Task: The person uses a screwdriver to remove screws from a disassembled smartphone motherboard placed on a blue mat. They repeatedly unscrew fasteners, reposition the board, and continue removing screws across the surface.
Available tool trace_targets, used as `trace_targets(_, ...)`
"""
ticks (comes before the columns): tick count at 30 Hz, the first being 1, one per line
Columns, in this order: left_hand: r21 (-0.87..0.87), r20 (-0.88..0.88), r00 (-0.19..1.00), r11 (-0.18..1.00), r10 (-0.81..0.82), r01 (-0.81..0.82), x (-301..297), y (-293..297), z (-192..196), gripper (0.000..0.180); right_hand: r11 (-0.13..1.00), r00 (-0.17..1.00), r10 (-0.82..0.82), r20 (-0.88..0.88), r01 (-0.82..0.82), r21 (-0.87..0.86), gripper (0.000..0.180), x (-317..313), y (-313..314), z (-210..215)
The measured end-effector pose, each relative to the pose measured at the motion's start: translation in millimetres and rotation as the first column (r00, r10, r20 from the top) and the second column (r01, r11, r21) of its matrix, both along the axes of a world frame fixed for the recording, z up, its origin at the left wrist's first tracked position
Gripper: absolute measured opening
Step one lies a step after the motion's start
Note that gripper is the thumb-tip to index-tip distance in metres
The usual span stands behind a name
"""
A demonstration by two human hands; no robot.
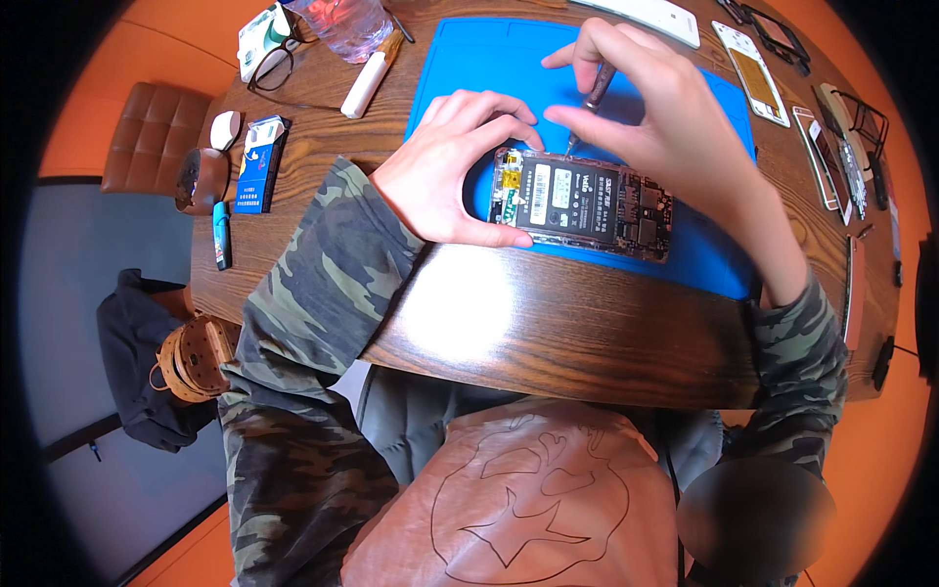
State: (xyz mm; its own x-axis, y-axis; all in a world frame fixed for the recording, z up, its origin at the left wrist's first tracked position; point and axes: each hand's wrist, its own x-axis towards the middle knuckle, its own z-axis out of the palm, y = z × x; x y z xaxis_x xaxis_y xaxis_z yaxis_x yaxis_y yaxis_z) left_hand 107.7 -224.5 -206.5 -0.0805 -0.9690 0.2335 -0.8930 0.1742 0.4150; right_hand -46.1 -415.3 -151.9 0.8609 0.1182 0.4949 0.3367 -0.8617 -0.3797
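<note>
An opened smartphone (590, 210) lies on a blue work mat (479, 59), its black battery and circuit board showing. My left hand (460, 166) grips the phone's left end, with the thumb on its near edge and the fingers at its far edge. My right hand (646, 108) is closed round a slim screwdriver (599, 88). The tool slants down, and its tip is at the phone's far edge, close to my left fingertips. Whether the tip sits in a screw is too small to tell.
At the far left are glasses (274, 73), a white-handled brush (367, 86), a blue box (261, 164), a lighter (221, 235) and a brown bowl (202, 181). Phone parts, among them a white phone frame (750, 73), lie along the right. The table's front edge (548, 377) curves before me.
</note>
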Motion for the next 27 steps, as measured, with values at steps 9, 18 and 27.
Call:
trace_targets(9,-0.021,-0.025,1.000,1.000,-0.002,0.001,-0.6,-0.2,-1.5,0.076,0.992,0.991,0.122,-0.050,-0.120,0.038,0.026,-2.7,-4.5,0.8)
trace_targets(18,-0.090,-0.033,0.999,0.996,0.002,-0.005,-1.7,-0.9,-2.3,0.072,0.996,0.998,0.050,0.025,-0.051,0.071,0.025,1.5,0.2,-9.6)
trace_targets(27,-0.104,-0.035,0.999,0.995,-0.004,0.000,-1.3,-0.5,-3.3,0.073,0.953,0.989,0.085,-0.118,-0.046,0.298,0.027,0.8,-1.7,-11.5)
